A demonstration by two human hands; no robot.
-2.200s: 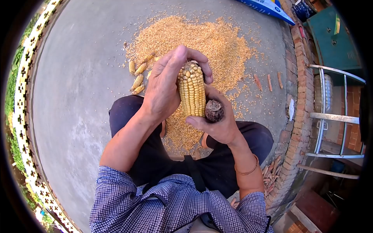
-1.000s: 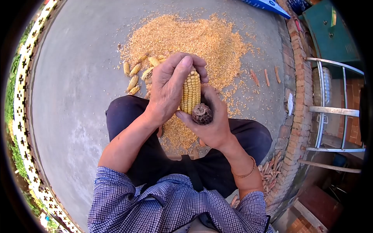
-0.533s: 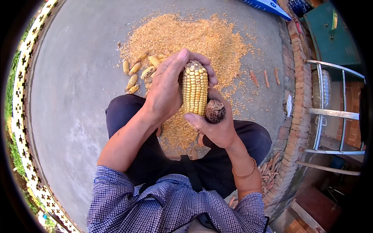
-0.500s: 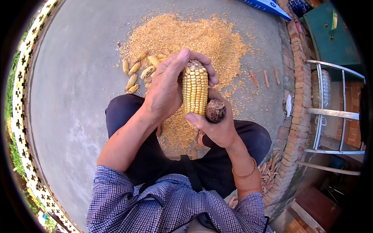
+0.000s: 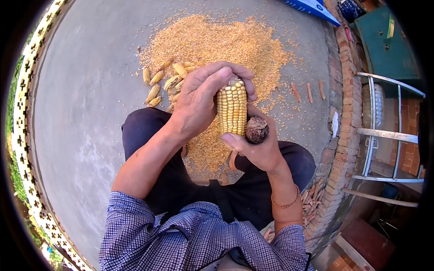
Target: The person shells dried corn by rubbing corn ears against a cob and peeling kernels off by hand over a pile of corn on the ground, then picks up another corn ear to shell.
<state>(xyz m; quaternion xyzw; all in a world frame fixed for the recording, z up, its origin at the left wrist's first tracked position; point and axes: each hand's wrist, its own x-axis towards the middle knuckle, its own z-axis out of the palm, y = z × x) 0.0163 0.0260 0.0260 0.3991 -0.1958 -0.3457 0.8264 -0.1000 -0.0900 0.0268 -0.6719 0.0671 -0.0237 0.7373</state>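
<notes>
An ear of corn [image 5: 232, 109] with yellow kernels stands nearly upright between my hands. My left hand [image 5: 201, 97] is closed around its upper end, the thumb over the tip and the fingers wrapped behind. My right hand [image 5: 260, 151] grips the lower end, its thumb on the front of the kernels. A dark, rough, round-ended piece [image 5: 257, 130], which looks like the end of a corncob, is also held in my right hand against the ear. Below and beyond my hands spreads a pile of loose corn kernels [image 5: 217, 40].
Several unshelled ears [image 5: 153, 93] lie left of the pile. Thin reddish cobs [image 5: 309, 92] lie to the right, and more cobs [image 5: 313, 201] are heaped beside a low brick edge [image 5: 346, 117]. A metal ladder-like frame [image 5: 389, 133] stands beyond it.
Both hands and the ear have shifted slightly right. My left thumb has come down and rightward over the ear's tip, covering more of it.
</notes>
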